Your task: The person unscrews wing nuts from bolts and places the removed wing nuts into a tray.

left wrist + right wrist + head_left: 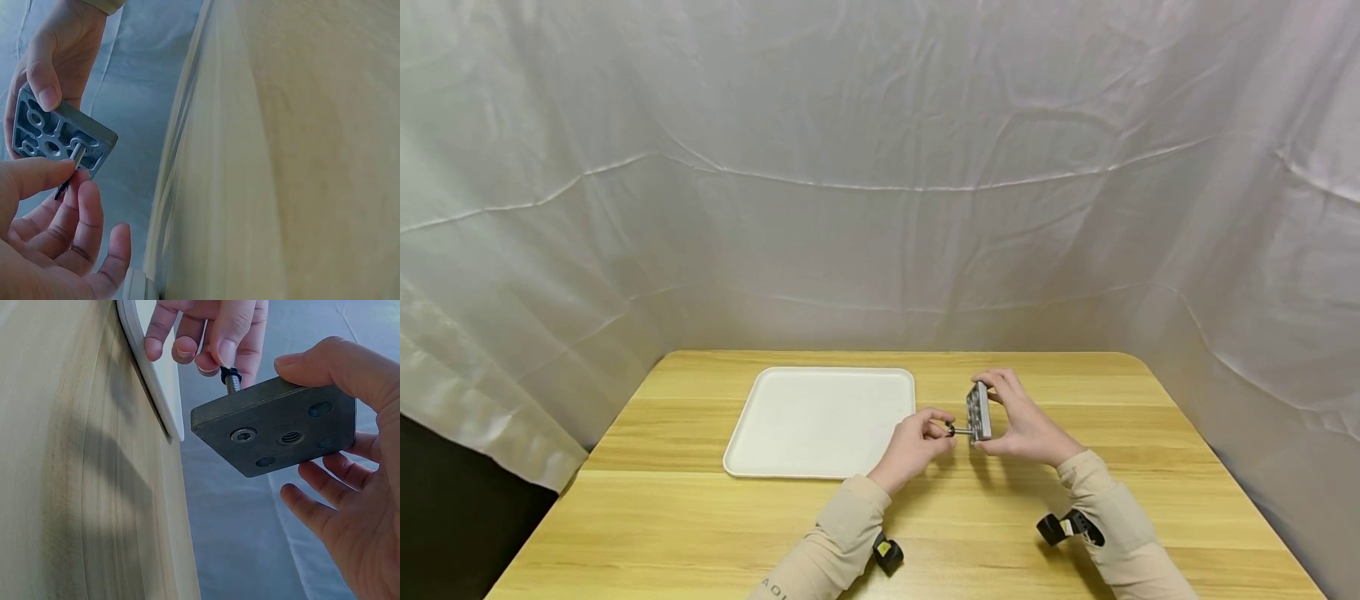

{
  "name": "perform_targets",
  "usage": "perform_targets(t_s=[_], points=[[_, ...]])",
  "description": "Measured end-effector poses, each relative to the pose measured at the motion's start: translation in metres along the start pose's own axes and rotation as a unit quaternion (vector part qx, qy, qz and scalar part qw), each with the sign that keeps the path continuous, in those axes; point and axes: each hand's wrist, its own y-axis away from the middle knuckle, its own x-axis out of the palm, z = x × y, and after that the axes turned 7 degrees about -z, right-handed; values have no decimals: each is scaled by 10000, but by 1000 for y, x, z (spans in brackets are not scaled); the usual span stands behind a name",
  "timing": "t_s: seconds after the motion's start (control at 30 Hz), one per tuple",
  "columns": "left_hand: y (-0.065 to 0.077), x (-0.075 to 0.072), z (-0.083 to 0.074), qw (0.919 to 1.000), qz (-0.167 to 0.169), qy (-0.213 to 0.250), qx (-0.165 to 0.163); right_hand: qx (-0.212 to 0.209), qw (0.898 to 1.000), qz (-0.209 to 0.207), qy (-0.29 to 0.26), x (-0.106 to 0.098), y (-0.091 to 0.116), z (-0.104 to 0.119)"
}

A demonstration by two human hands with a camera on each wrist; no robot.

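My right hand (1026,427) holds a square grey metal plate (206,422) by its edges, thumb on one side and fingers on the other, raised above the table. Ribs and several round holes show on the plate's hollow side in the left wrist view. Through one corner hole runs a bolt, its hex-socket head (244,435) seated in the flat face. The threaded shank (77,152) sticks out of the ribbed side towards my left hand (912,447). There, left thumb and fingertips pinch a small black piece (229,372) at the shank's end; the fingers partly hide it.
A white rectangular tray (820,425) lies on the wooden table (647,517), left of the plate and partly behind my left hand. Pale curtains (880,250) surround the table's back and sides. Each sleeve carries a black wrist camera (887,553).
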Motion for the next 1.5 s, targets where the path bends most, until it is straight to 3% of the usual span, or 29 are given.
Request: perform_targets(t_s=[0.3,0.6,0.93,1.2,1.5], points=[[-1,0,1,9999,21,103,17,45,10000,8,-17,0,0,-2],[-1,-1,2,10000,3,-82,23,90,9999,-16,78,1,1,-3],[-1,0,3,9998,-124,-163,44,1,9999,-18,116,-6,-3,28],[0,-1,3,9997,-128,-209,8,60,10000,-12,74,2,0,-1],[0,0,2,9998,-116,-132,-81,-66,10000,-28,-21,2,1,-5]])
